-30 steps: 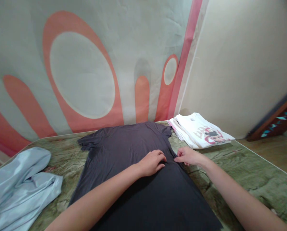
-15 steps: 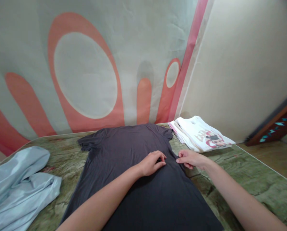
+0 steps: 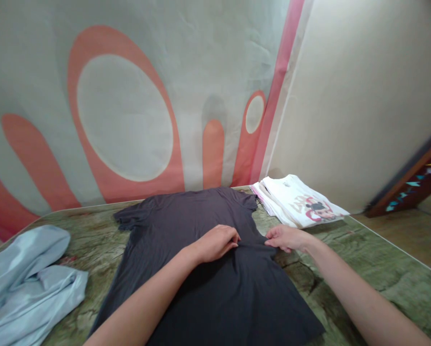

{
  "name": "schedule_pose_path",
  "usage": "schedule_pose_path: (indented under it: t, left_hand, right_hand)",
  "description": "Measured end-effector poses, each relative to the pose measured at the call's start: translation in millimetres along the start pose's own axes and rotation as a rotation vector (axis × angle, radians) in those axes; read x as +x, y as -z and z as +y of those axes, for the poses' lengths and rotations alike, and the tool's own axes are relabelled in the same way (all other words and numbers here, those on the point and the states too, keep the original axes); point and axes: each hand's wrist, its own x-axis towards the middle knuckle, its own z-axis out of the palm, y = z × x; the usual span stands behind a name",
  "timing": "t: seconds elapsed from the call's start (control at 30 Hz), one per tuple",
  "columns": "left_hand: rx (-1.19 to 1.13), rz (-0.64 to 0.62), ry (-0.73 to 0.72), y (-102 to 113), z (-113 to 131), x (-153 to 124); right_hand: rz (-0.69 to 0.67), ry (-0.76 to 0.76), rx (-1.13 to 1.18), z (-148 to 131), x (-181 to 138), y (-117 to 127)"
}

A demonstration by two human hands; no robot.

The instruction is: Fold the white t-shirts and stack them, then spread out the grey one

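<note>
A dark grey T-shirt (image 3: 186, 216) lies spread out before me, its sleeves and neck end toward the wall. My left hand (image 3: 218, 242) pinches a bit of its cloth near the middle, the fingers bent and closed. At the shirt's right side edge, my right hand (image 3: 286, 238) grips the fabric between thumb and fingers. A raised fold of cloth runs between the two hands. The lower hem reaches toward me, partly hidden behind my left forearm.
On the right, by the wall, rests a stack of folded shirts (image 3: 302, 202), a white printed one on top. A crumpled light blue garment (image 3: 31, 288) lies at the left. The table cover (image 3: 377, 269) has a green-brown wood pattern; behind it stands a printed wall (image 3: 186, 72).
My left hand has moved slightly left and closed on the cloth. The shirt's right side has been drawn inward a little, with new creases between my hands.
</note>
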Motion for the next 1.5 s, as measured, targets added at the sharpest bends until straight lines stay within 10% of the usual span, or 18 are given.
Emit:
schedule_pose_path:
  t: [0.3,0.53,0.7,1.5]
  left_hand:
    - [-0.006,0.015,0.090,-23,1,1]
    - [-0.052,0.082,0.074,-33,-3,0]
    - [-0.044,0.085,0.019,-35,-5,-2]
    - [0.049,0.057,0.021,-36,7,-2]
  right_hand:
    - [-0.083,-0.054,0.094,-1,-1,2]
    - [0.507,-0.009,-0.253,-13,53,13]
    - [0.687,-0.040,-0.417,-29,97,21]
    - [0.633,-0.019,-0.292,-20,119,31]
